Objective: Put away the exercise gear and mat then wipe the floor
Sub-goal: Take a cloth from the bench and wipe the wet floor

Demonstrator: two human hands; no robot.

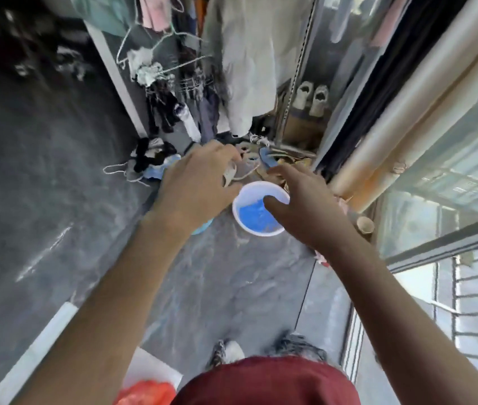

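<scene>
Both bare arms reach forward and down over a dark grey floor (56, 200). The left hand (194, 185) is curled, its grip closed around a pale, greyish rag or cord-like bundle (230, 174) that pokes out between thumb and fingers (the blur makes it hard to say exactly what it is). A light string (248, 174) trails from that bundle toward the far right.

The right hand (305, 206) hovers over the right side of a white bowl (256, 190), fingers loosely extended and a little apart, nothing held in its grip. The thumb overlaps the bowl's inside in this view; whether it touches the rim cannot be told.

The bowl stands on the floor between the two hands, near the middle of the scene. It is round, white-walled, and holds something bright blue (254, 216) in its near half, either liquid or powder.

Just left of the bowl, partly hidden under the left wrist, a pale blue object (202, 227) shows. Farther off, a heap of clothes and blue cloth (156, 162) lies on the floor, with hanging garments (249, 62) and wire hangers (156, 45) beyond. A pair of pale shoes (312, 96) sits far right, beside cream curtains (407, 112). At the near edge are a red shirt (267, 381) and an orange-red bag (144, 393).
</scene>
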